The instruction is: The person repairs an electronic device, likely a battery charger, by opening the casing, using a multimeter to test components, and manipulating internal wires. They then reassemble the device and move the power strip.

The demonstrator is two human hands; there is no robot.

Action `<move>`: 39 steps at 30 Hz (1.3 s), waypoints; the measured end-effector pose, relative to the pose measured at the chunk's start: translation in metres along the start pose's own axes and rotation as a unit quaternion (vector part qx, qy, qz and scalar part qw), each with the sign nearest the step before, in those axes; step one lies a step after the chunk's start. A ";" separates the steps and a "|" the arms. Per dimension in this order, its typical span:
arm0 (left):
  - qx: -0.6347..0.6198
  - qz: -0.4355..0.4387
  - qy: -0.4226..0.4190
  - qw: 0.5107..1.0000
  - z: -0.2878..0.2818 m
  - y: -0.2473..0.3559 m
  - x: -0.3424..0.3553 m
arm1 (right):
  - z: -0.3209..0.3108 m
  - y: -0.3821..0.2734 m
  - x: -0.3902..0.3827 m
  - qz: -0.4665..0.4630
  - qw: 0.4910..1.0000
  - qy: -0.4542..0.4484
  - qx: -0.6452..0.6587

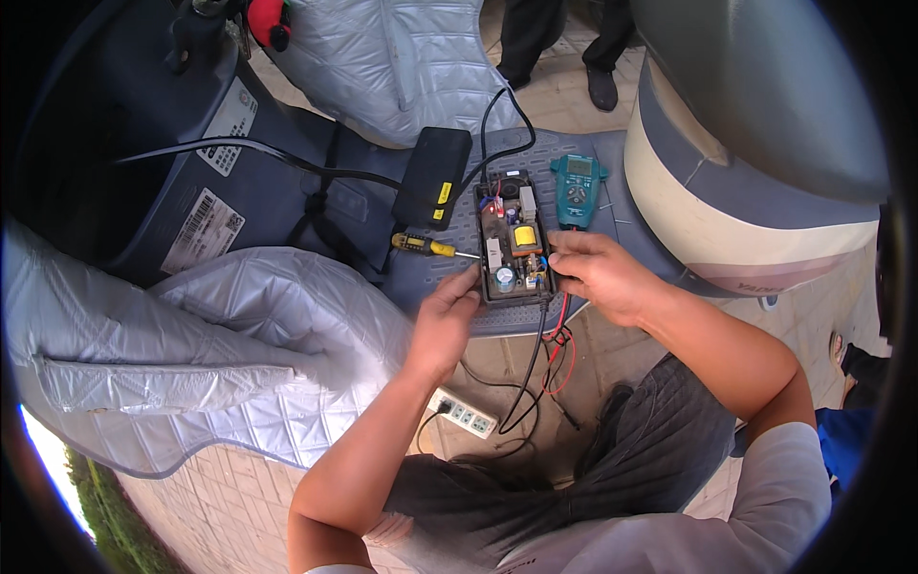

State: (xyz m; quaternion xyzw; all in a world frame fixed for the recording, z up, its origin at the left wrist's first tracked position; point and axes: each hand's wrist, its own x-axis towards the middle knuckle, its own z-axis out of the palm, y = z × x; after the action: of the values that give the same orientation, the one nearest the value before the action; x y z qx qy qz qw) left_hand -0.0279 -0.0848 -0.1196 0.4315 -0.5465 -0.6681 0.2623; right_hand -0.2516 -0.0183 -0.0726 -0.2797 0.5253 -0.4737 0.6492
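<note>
An opened charger (pixel 512 239) lies on the scooter's footboard, its circuit board and parts exposed in a black case. My left hand (pixel 447 320) grips the case's lower left corner with curled fingers. On the opposite edge, my right hand (pixel 598 273) is closed at the lower right side, thumb and fingers against the case. A yellow and black screwdriver (pixel 421 245) lies just left of the charger, its tip by the case. Beyond my right hand rests a teal multimeter (pixel 578 191), with red and black leads (pixel 562 335) hanging down beside the charger.
A black box-shaped part (pixel 432 177) lies left of the charger, cables crossing it. Silver quilted covers (pixel 277 335) drape at left and far side. The scooter's seat base (pixel 746 210) stands at right. A white power strip (pixel 463 413) lies on the paving. Another person's legs (pixel 564 38) stand beyond.
</note>
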 end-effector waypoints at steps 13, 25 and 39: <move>0.621 0.256 0.115 0.732 -0.036 0.009 0.037 | 0.019 -0.005 -0.024 -0.249 0.925 0.017 -0.287; 0.689 0.154 0.153 0.691 -0.036 0.059 0.004 | 0.011 -0.013 -0.035 -0.261 0.908 -0.033 -0.325; 0.126 -0.001 -0.101 0.987 0.001 0.085 -0.049 | 0.033 -0.016 -0.036 -0.025 0.947 -0.218 -0.234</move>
State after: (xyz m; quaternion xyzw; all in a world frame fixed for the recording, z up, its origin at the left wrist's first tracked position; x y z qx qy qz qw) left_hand -0.0150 -0.0661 -0.0244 0.3919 -0.6493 -0.6344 0.1491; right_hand -0.2259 0.0038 -0.0345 -0.5330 0.4600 -0.2808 0.6522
